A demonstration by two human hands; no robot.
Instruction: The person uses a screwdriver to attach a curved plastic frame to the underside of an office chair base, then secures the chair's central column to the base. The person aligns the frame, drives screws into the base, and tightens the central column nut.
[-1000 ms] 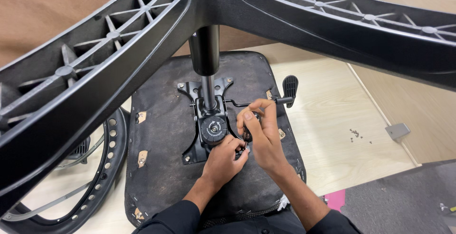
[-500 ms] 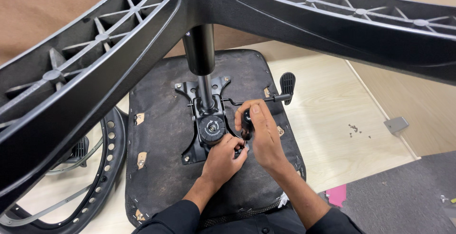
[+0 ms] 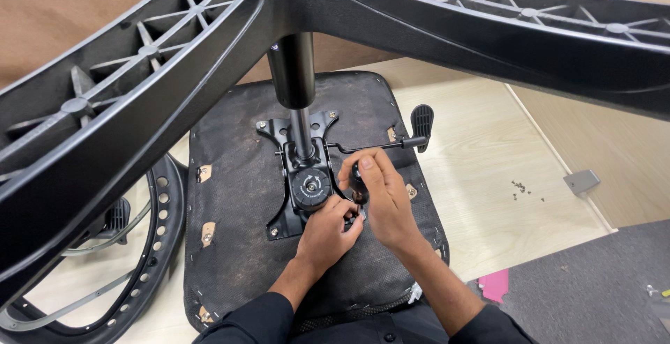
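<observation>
An upturned black chair seat [image 3: 237, 246] lies on the floor with a black metal mechanism plate [image 3: 293, 169] bolted to its underside. My right hand [image 3: 387, 204] is closed around the black handle of a screwdriver [image 3: 358, 178], held upright over the plate's near right corner. Just below it, my left hand [image 3: 328, 231] pinches the tool's lower end against the plate; the tip and any screw are hidden by my fingers. A round tension knob [image 3: 310, 187] sits just left of both hands. The gas cylinder [image 3: 293, 72] rises from the plate to the black star base [image 3: 174, 93] overhead.
A lever with a black paddle [image 3: 421, 119] sticks out to the right of the plate. A black perforated frame [image 3: 150, 260] lies at the left. Several small screws [image 3: 520, 187] and a grey bracket [image 3: 581, 180] lie on the pale wood floor; a pink scrap [image 3: 497, 285] is nearby.
Both hands stay at the plate's near right corner. My right hand has shifted slightly around the screwdriver handle. The view has drifted a little.
</observation>
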